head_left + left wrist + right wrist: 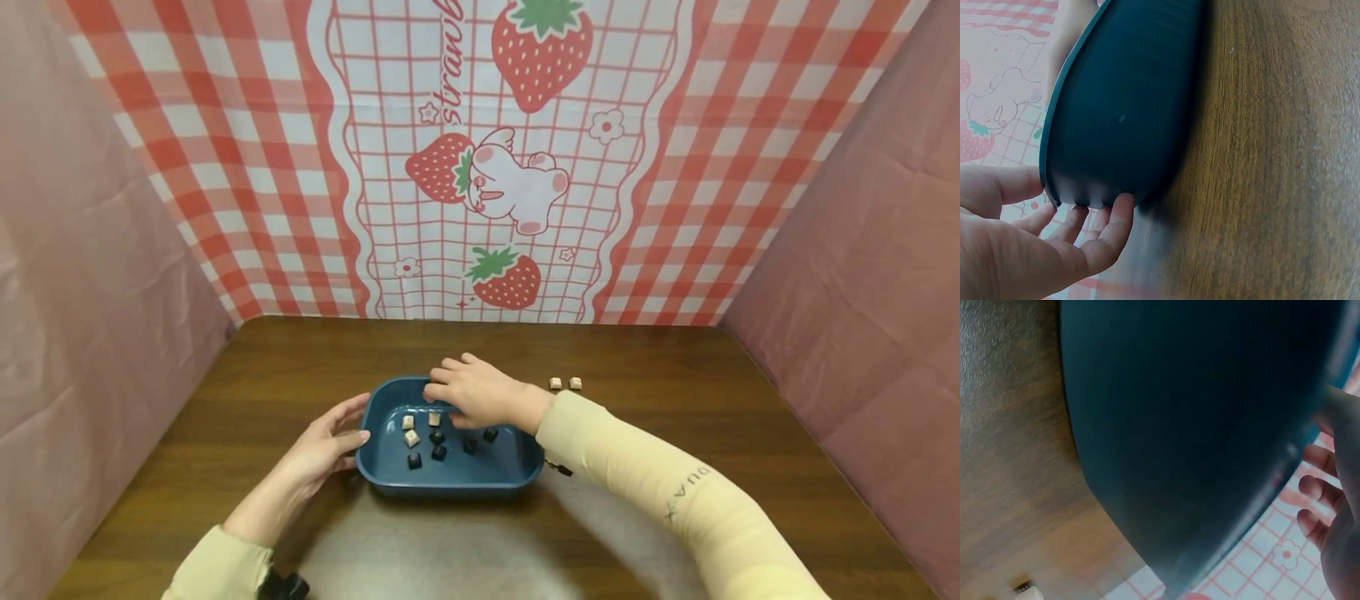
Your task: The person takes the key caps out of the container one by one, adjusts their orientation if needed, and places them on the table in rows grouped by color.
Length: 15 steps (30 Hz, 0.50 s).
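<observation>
A dark blue tray (450, 483) with rounded corners holds several small keycaps, some cream and some black. My left hand (322, 450) grips its left end, thumb at the rim and fingers against the outer wall, as the left wrist view shows. Over the back part of the tray hovers my right hand (480, 392), its fingers loosely bent and nothing visible between them. Just below its fingers lies a cream keycap (434, 419). Another cream keycap (408, 422) sits left of that one, and a black keycap (491, 434) lies farther right, near the wrist.
Two cream keycaps (575, 383) lie on the brown wooden table (675, 367), behind and right of the tray. A strawberry-print cloth (510, 192) hangs at the back, with pink cloth at both sides. A small black pull (558, 469) shows beside the tray's right end.
</observation>
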{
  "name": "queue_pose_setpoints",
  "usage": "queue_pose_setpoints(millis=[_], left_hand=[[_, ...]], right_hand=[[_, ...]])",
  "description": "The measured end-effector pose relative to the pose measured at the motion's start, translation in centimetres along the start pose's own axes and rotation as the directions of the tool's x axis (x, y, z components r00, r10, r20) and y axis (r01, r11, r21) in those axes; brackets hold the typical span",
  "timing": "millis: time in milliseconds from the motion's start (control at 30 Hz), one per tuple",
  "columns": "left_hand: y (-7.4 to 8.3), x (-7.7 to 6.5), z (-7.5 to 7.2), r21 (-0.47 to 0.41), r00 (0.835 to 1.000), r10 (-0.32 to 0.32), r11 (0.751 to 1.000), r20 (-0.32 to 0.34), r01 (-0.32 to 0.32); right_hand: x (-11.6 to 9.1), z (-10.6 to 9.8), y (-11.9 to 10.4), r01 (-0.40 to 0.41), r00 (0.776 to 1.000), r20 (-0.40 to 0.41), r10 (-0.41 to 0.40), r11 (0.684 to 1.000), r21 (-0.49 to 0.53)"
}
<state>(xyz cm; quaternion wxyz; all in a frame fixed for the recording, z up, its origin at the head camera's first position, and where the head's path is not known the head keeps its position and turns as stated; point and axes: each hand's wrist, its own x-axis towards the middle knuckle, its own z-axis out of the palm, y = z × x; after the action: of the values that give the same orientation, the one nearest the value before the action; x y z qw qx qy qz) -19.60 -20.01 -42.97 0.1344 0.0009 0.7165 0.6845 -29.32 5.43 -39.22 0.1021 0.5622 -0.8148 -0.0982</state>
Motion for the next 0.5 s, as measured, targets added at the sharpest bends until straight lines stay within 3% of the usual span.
queue_pose_setpoints(millis=[200, 500], left_hand=[[0.0, 0.1, 0.0, -0.008, 1.0, -0.001, 1.0, 0.005, 0.001], [0.0, 0.1, 0.0, -0.009, 1.0, 0.0, 1.0, 0.005, 0.0]], right_hand=[[0.7, 0.7, 0.1, 0.08, 0.997, -0.006, -0.08, 0.997, -0.023], [1.2, 2.1, -0.4, 0.168, 0.986, 0.057, -0.16, 0.965, -0.202]])
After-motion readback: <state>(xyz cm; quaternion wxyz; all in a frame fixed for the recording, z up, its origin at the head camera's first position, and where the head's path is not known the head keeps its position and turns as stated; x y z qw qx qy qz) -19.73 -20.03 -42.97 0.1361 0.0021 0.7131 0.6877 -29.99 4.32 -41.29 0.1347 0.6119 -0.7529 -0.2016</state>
